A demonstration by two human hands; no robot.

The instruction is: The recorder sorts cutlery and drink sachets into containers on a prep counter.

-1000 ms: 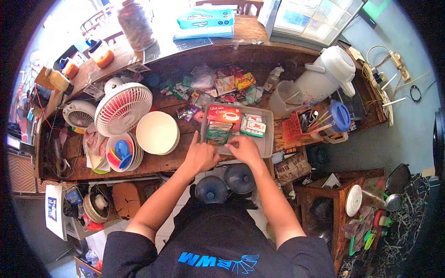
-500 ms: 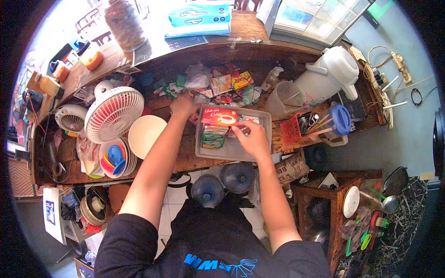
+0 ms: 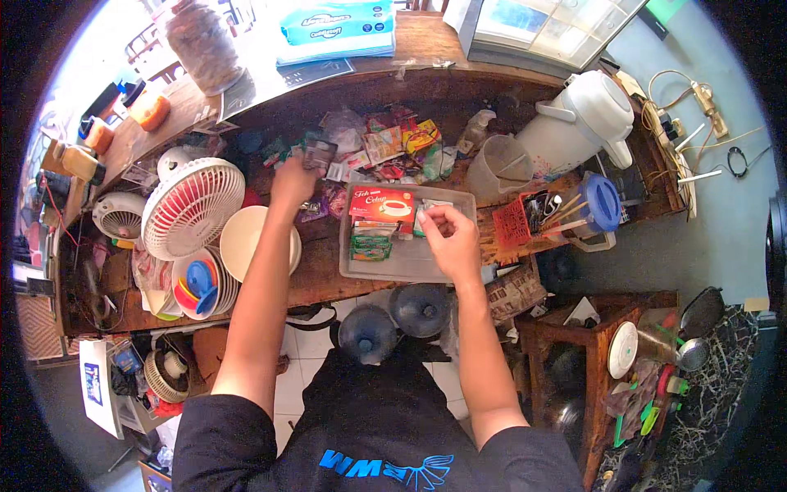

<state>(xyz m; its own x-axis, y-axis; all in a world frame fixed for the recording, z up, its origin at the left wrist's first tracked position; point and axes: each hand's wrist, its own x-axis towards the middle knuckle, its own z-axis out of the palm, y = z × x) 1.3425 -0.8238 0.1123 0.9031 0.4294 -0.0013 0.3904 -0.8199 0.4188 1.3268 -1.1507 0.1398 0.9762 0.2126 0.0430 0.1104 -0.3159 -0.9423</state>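
Observation:
My left hand (image 3: 293, 182) reaches to the far left of the sachet pile, its fingers closed on a small greyish sachet (image 3: 320, 153). Over the right half of a shallow translucent plastic tray (image 3: 393, 267) is my right hand (image 3: 452, 239), thumb and forefinger pinched together; what lies between them is too small to make out. Inside the tray are a red tea box (image 3: 382, 202) with a cup printed on it, green sachets (image 3: 370, 248) in front of it, and a pale sachet (image 3: 436, 205) beside my right fingertips. Loose colourful sachets (image 3: 384, 146) lie heaped behind the tray.
Left of the tray stand a cream bowl (image 3: 238, 242), stacked plates with coloured cups (image 3: 199, 283) and a white fan (image 3: 193, 205). To its right are a plastic jug (image 3: 498, 170), a white flask (image 3: 578, 123), a red basket (image 3: 513, 225) and a blue-lidded container (image 3: 602, 211).
My left hand has moved a little left and now has a greyish sachet showing in its fingers. My right hand has lifted slightly, its fingers more curled. The whole view has shifted a bit.

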